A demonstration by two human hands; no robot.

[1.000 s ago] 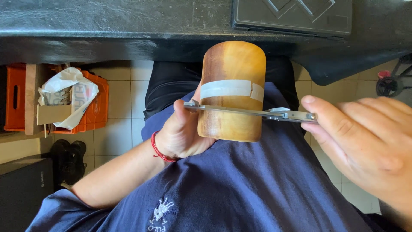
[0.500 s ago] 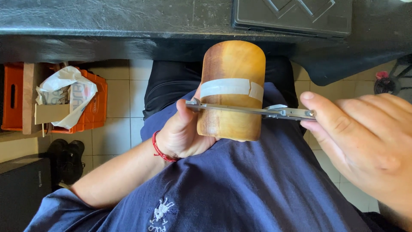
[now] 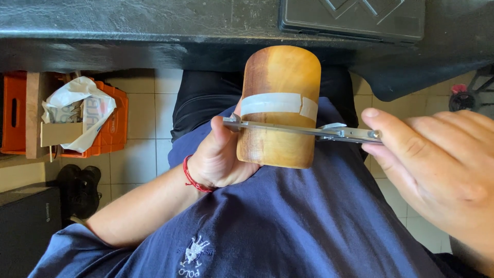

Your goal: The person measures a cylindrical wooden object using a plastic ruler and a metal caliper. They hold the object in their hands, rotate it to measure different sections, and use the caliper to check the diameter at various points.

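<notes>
Gripping wooden cylinder (image 3: 280,103) (left hand (image 3: 218,157)), caliper (image 3: 309,131) spans it.

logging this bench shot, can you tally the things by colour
Brown: 1, wooden cylinder held by the left hand
White: 2, tape band and crumpled bag
Silver: 1, metal caliper held by the right hand
Orange: 2, crates
Red: 1, wrist string
Black: 2, case and shoes
Total: 9

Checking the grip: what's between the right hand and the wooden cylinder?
Head view: a metal caliper spans from the right hand across the wooden cylinder.
</notes>
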